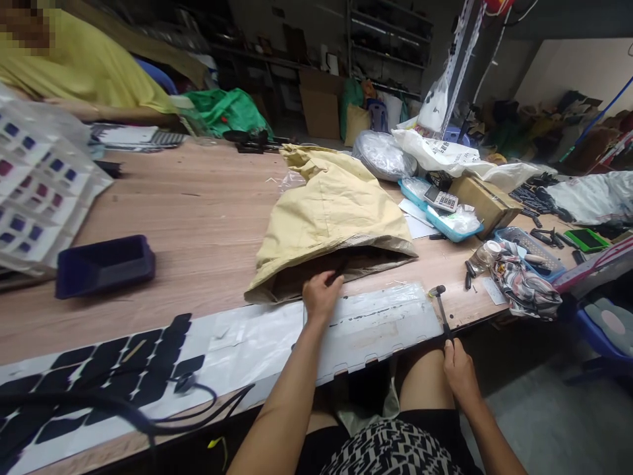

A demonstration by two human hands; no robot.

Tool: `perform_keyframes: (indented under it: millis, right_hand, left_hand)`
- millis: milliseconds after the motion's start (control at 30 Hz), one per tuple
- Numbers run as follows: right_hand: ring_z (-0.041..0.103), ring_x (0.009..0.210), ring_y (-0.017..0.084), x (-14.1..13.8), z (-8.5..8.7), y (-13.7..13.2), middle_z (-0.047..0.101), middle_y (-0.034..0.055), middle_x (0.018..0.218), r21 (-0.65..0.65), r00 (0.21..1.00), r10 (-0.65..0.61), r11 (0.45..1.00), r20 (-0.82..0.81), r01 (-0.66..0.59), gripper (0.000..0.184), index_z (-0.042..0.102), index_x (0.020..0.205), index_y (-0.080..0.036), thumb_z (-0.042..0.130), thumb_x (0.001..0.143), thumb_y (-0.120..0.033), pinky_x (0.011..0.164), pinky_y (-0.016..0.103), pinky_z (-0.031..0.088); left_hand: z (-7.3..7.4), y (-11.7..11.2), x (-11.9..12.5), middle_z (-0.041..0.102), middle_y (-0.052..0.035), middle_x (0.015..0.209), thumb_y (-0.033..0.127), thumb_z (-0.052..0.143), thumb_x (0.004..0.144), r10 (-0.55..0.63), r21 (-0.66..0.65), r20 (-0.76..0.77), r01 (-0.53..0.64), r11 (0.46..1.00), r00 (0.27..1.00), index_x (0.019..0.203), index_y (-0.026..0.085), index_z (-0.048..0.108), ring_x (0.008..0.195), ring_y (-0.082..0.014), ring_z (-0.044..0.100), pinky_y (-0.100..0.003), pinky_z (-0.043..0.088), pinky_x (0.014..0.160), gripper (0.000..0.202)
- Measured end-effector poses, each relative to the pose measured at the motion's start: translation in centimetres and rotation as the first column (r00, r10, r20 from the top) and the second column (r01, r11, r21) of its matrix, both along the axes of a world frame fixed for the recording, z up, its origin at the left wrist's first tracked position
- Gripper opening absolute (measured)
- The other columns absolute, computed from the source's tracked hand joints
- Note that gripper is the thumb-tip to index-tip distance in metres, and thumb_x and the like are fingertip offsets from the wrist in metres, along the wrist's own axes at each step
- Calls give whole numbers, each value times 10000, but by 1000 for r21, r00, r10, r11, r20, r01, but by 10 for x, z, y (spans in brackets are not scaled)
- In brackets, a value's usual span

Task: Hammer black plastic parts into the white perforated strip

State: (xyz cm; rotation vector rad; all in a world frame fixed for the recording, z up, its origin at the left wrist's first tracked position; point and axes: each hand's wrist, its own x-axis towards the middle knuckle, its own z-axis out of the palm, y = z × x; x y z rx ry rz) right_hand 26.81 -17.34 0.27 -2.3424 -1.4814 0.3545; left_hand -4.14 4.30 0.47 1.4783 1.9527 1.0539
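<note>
My left hand is at the open mouth of a yellow cloth sack that lies on the table. Its fingers are closed in a pinch, with a dark thing just beyond them that I cannot make out against the sack's dark inside. In my right hand, at the table's front edge, is the handle of a small hammer, its head pointing away from me. A whitish plate lies flat between the sack and my lap.
To the left are a dark blue tray, flat black pieces and black cables. Blue baskets, a calculator, a cardboard box and a patterned cloth bundle crowd the right. Across the table sits a person in yellow.
</note>
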Motion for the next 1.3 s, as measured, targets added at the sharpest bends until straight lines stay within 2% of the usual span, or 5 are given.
perform_keyframes:
  millis: [133,267,733,933,1300]
  right_hand:
    - [584,599,188,0,3,1,631,37,680,-30,1000,3,1000,0,-3,375,551,887,-208,251,979,-414,559,270,303]
    - [574,601,178,-1,6,2,646,48,707,-56,1000,2,998,23,-1,367,570,915,-192,263,981,-382,559,266,287]
    - [489,525,149,-30,37,-11,526,-16,569,108,955,188,980,-228,-167,439,546,798,-214,309,961,-546,543,243,352]
    - [532,580,150,-54,48,-14,578,12,645,109,926,338,940,-167,-323,370,563,830,-207,321,982,-442,565,239,358]
    - [531,557,160,-58,44,-19,589,16,634,78,931,344,938,-124,-337,370,555,799,-215,316,992,-421,536,256,329]
  left_hand:
    - [4,-64,18,711,-38,996,384,621,815,-250,173,-47,255,951,967,995,239,729,961,-242,578,-356,451,866,254]
    - [1,-98,38,689,-28,941,342,638,830,-434,152,-97,444,883,896,1005,261,725,921,-225,561,-365,428,864,212]
    - [2,-99,42,650,-30,903,306,618,842,-503,58,-151,516,855,851,1021,278,714,907,-225,525,-381,389,828,206]
    - [3,-98,41,648,-21,900,292,642,820,-510,49,-127,519,853,851,1004,287,719,913,-226,528,-381,384,825,199]
    - [2,-97,42,654,-14,920,279,661,813,-514,34,-123,521,853,849,1012,292,720,928,-222,524,-378,378,830,208]
